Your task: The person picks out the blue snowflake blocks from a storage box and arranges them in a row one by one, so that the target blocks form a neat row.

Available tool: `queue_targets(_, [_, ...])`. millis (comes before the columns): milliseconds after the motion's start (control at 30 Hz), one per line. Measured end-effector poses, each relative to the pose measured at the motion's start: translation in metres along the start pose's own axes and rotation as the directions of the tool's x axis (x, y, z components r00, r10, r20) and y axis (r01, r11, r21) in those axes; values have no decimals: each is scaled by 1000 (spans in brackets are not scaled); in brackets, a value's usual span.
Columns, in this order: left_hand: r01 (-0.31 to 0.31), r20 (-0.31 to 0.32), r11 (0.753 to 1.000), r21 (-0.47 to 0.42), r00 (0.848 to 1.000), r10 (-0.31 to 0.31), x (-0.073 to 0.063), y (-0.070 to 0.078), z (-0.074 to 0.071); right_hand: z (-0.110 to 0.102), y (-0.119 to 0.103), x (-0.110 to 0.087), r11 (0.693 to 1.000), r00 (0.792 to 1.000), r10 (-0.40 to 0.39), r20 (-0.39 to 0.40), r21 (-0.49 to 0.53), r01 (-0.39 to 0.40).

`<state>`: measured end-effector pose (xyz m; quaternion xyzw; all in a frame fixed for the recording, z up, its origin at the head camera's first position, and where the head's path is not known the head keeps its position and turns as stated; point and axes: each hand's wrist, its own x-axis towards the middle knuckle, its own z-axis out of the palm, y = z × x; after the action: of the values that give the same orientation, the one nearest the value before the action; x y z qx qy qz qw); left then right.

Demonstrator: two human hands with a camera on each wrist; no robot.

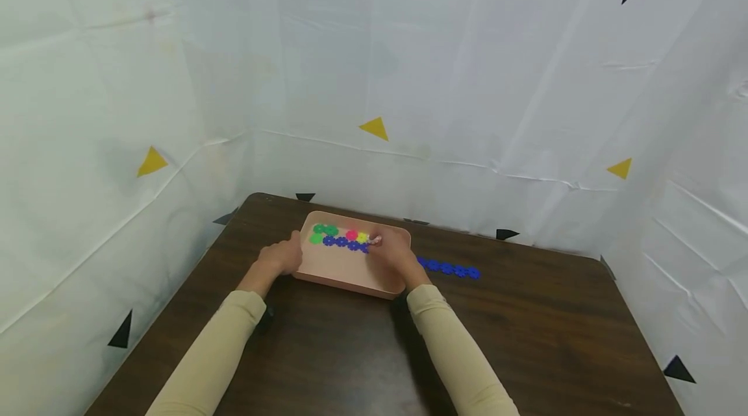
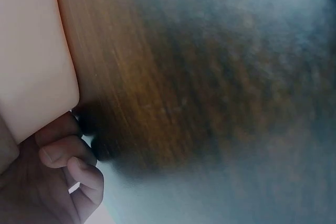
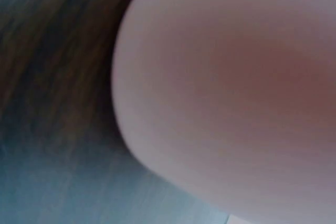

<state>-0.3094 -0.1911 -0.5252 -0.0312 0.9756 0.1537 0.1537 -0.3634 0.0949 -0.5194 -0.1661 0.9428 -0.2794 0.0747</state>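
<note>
My left hand (image 1: 283,255) grips the left side of a shallow pink tray (image 1: 327,271). In the left wrist view, the curled fingers (image 2: 65,152) sit at the tray's corner. Over the tray's right part, my right hand (image 1: 390,252) pinches a pale flower-shaped disc (image 1: 374,241) at its fingertips, partly covered by them. Inside the tray lie green discs (image 1: 324,230), a pink disc (image 1: 351,235), a yellow disc (image 1: 363,237) and a row of joined blue discs (image 1: 341,242). The right hand hides the end of that row. Only the tray's blurred corner (image 3: 210,87) fills the right wrist view.
Another chain of blue discs (image 1: 447,268) lies on the dark wooden table (image 1: 526,318) just right of the tray. Behind the table hangs a white sheet (image 1: 432,91) with black, grey and yellow triangles, which also runs along both sides.
</note>
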Motion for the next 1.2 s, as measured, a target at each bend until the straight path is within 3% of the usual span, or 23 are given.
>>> queue_targets(367, [10, 18, 1000, 4, 1000, -10, 3, -1, 0, -3, 0, 1, 999, 998, 32, 57, 1, -32])
queue_targets(1000, [15, 28, 1000, -21, 1000, -14, -6, 5, -7, 0, 3, 5, 999, 998, 38, 57, 29, -40])
queue_targets(1200, [26, 43, 999, -20, 999, -25, -3, 4, -2, 5, 7, 4, 999, 997, 43, 70, 28, -45])
